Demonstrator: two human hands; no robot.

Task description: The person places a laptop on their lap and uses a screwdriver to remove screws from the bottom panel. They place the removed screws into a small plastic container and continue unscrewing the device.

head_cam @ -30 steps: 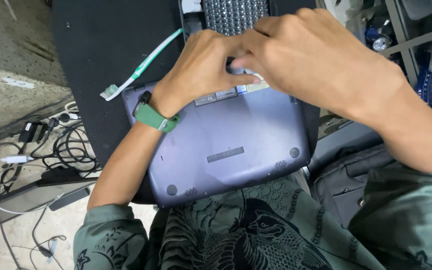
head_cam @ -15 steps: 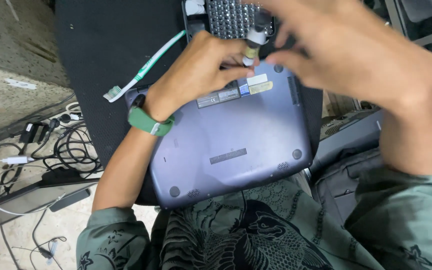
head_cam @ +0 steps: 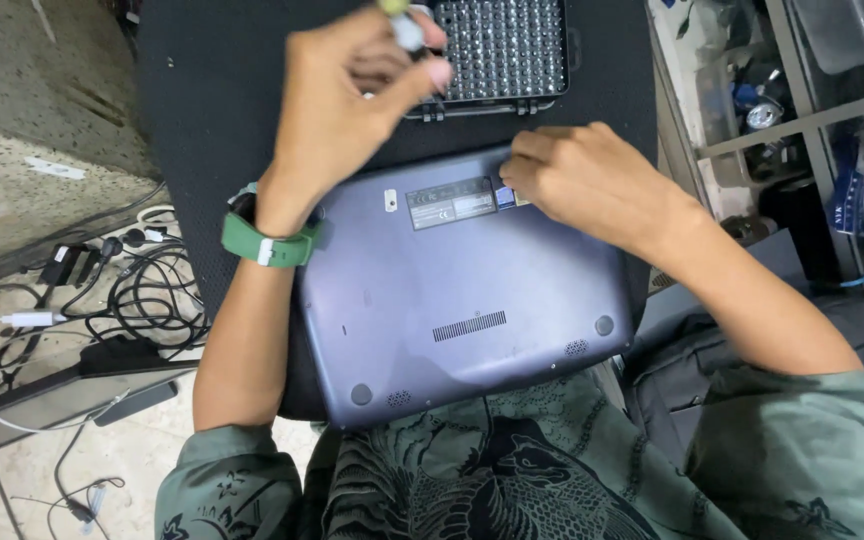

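Screwdriver (head_cam: 402,22) now pinched in left hand (head_cam: 352,100); right hand (head_cam: 592,185) dropped, fingers curled on laptop (head_cam: 472,300).

The carrying surface is a black mat (head_cam: 202,110) with a fine dotted texture, covering a small work table. A grey-violet laptop (head_cam: 472,300) lies directly on it, underside up, with its near edge overhanging toward the person's lap. At the far edge of the mat sits an open bit case (head_cam: 507,50) filled with rows of metal bits, just beyond the laptop. To the left, the concrete floor (head_cam: 22,130) carries a tangle of black and white cables (head_cam: 102,290) and a black power adapter (head_cam: 122,355) lying among them.
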